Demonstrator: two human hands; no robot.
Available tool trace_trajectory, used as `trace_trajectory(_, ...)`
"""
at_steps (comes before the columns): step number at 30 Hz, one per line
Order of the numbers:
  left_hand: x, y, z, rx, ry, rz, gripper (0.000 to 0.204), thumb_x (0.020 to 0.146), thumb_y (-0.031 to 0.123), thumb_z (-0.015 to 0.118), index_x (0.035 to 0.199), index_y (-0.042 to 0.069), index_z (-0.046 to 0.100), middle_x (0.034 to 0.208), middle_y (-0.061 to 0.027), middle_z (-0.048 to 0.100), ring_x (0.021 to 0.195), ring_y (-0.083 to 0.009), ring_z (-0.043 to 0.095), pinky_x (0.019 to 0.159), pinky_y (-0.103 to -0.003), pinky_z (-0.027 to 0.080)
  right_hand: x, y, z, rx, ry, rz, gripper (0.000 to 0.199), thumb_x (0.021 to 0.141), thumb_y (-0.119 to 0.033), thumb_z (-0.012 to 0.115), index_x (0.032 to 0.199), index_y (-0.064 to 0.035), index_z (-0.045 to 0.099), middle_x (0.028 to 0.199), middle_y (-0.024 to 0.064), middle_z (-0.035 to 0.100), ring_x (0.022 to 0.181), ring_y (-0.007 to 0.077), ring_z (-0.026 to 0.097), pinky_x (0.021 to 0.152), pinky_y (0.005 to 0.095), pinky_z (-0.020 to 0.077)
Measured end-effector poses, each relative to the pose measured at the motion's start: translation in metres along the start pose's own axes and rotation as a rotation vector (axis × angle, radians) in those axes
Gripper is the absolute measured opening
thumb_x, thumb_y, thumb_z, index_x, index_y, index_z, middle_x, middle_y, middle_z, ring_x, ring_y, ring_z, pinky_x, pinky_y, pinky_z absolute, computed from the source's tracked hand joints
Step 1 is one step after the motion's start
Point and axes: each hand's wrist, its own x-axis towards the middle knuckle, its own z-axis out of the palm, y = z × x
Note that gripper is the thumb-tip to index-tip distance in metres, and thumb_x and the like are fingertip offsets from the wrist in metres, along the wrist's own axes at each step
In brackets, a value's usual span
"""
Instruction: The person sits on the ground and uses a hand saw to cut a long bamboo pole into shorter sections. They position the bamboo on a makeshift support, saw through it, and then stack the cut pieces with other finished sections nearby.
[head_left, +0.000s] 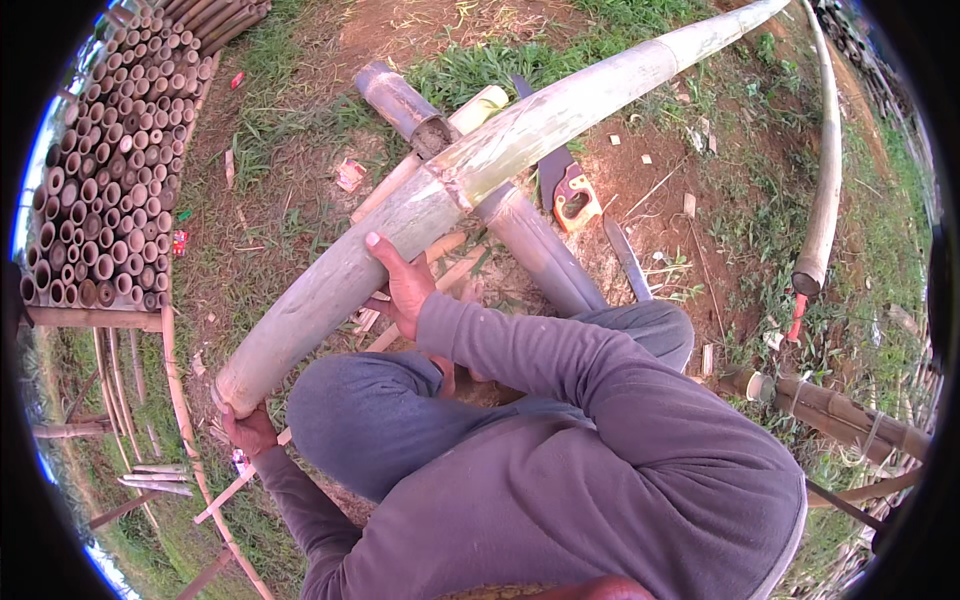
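Observation:
A thick pale green bamboo pole (340,255) runs from the lower left to the far upper right. My left hand (250,430) grips its near end. Farther along, my right hand (405,287) holds the pole from its near side, thumb on top and the other fingers partly hidden beneath. Past my right hand, the pole rests across a darker bamboo piece (535,240) that slants beneath it. Just right of the crossing lies a handsaw (577,200) with a wooden-looking handle, its blade passing under the pole. A long flat blade (626,258) lies by my knee.
Many cut bamboo tubes (110,200) are stacked on a rack at the left. Another long bamboo pole (822,200) lies at the right, near a bamboo rail (850,415). Split strips and wood chips are scattered on the grassy dirt around my legs.

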Motion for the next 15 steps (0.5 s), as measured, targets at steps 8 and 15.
trace_trajectory(8,-0.072,-0.047,-0.139,0.124,0.158,0.007,0.038,0.100,0.029,0.065,0.126,0.001,0.061,0.106,-0.0113,0.069,0.094,-0.0197,0.068,0.085,-0.035,0.059,0.009,0.095,-0.048,-0.476,-0.448,0.372,0.086,0.090,-0.059,0.075,0.151,-0.0059,0.047,0.145,0.0155,0.053,0.121,0.0294,0.059,0.101,0.0463,0.0505)
trace_trajectory(15,-0.052,-0.070,-0.031,0.570,0.118,0.212,0.028,0.094,0.014,0.077,0.117,-0.001,0.068,0.088,-0.0037,0.072,0.076,-0.0071,0.064,0.069,-0.026,0.054,0.011,-0.012,-0.155,-0.823,-0.254,0.183,0.059,0.096,-0.045,0.074,0.135,-0.0030,0.059,0.120,0.0128,0.070,0.103,0.0230,0.069,0.087,0.0378,0.0559)
